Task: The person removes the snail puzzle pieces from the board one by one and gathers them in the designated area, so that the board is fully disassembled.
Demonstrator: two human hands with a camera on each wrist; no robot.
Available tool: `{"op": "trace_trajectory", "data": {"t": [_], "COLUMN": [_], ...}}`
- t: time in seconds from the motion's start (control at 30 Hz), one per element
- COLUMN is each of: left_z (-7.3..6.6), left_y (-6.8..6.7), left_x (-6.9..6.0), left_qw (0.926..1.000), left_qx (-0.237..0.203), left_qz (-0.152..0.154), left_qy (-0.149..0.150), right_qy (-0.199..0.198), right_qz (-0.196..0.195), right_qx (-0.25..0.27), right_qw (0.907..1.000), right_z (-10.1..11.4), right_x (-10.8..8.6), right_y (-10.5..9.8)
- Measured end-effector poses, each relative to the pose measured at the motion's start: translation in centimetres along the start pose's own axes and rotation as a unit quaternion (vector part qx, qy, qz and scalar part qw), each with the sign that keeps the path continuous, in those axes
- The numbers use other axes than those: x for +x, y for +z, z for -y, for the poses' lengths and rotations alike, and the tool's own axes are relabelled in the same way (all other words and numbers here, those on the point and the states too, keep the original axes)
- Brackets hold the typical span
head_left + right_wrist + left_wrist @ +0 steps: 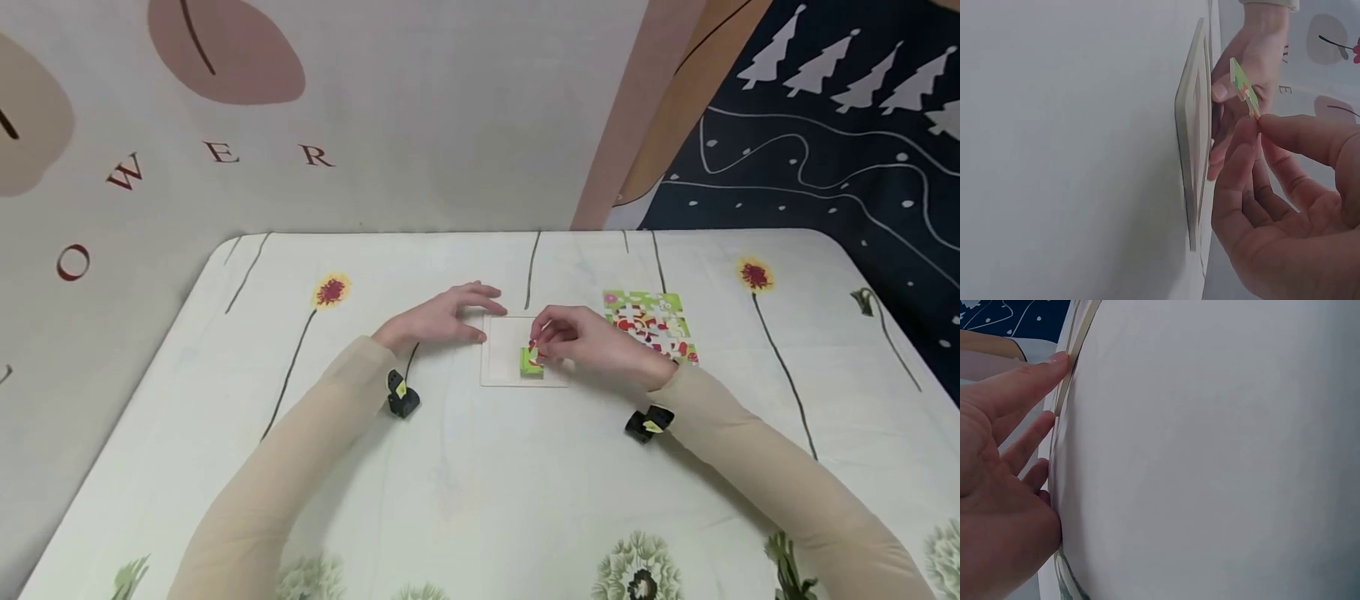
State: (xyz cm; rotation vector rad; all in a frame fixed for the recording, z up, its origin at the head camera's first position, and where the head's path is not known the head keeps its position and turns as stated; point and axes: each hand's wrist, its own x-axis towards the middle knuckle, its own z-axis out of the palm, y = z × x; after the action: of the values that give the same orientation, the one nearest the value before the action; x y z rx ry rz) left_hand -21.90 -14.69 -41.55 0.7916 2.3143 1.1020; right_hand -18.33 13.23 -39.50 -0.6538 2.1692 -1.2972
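A shallow pale puzzle tray [504, 354] lies flat on the table, its raised rim visible from the side in the right wrist view. Between thumb and fingertips, my right hand [592, 340] pinches a green puzzle piece [531, 367] with red patches. In the right wrist view that piece [1239, 80] is held tilted, apart from the tray's surface. My left hand [446, 319] rests at the tray's left side, thumb and fingers spread and touching its edge. The left wrist view shows those fingertips [1059, 359] against the tray's rim [1079, 344].
To the right of the tray, a group of green, red and white puzzle pieces [645, 312] lies close together, partly behind my right hand. A white flower-print cloth [465, 500] covers the table. Printed fabric [465, 125] hangs behind the far edge.
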Motion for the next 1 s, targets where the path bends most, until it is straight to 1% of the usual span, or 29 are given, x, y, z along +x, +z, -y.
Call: {"op": "trace_trajectory", "data": {"t": [0.17,0.33,0.43,0.53,0.63,0.83,1.0], "left_z": [0.1,-0.2,-0.3,-0.2,-0.1,0.0,0.1], "left_y": [0.0,-0.1,-0.1,-0.1,-0.1,0.0,0.0], "left_x": [0.0,-0.2,-0.2,-0.2,-0.2,-0.1,-0.1], "left_qw": [1.0,0.9999,0.9998,0.9998,0.9998,0.9997,0.9998], "left_qx": [-0.004,-0.013,-0.018,-0.019,-0.019,-0.022,-0.016], "left_qz": [-0.003,-0.008,-0.007,-0.006,-0.006,-0.008,-0.009], "left_qy": [-0.003,-0.007,-0.008,-0.009,-0.009,-0.004,-0.002], "right_qy": [0.003,0.003,0.006,0.01,0.016,0.026,0.024], "right_qz": [-0.017,-0.049,-0.07,-0.081,-0.085,-0.08,-0.08], "right_qx": [0.001,-0.006,-0.024,-0.038,-0.049,-0.062,-0.068], "right_qw": [0.9998,0.9988,0.9972,0.9959,0.9951,0.9945,0.9941], "right_z": [-0.8,-1.5,-1.8,-1.8,-2.0,-2.7,-3.5], "right_x": [-1.3,-2.5,-3.2,-3.8,-4.3,-5.2,-5.8], "right_y": [-1.2,-2.6,-3.5,-4.1,-4.7,-5.5,-6.1]}}
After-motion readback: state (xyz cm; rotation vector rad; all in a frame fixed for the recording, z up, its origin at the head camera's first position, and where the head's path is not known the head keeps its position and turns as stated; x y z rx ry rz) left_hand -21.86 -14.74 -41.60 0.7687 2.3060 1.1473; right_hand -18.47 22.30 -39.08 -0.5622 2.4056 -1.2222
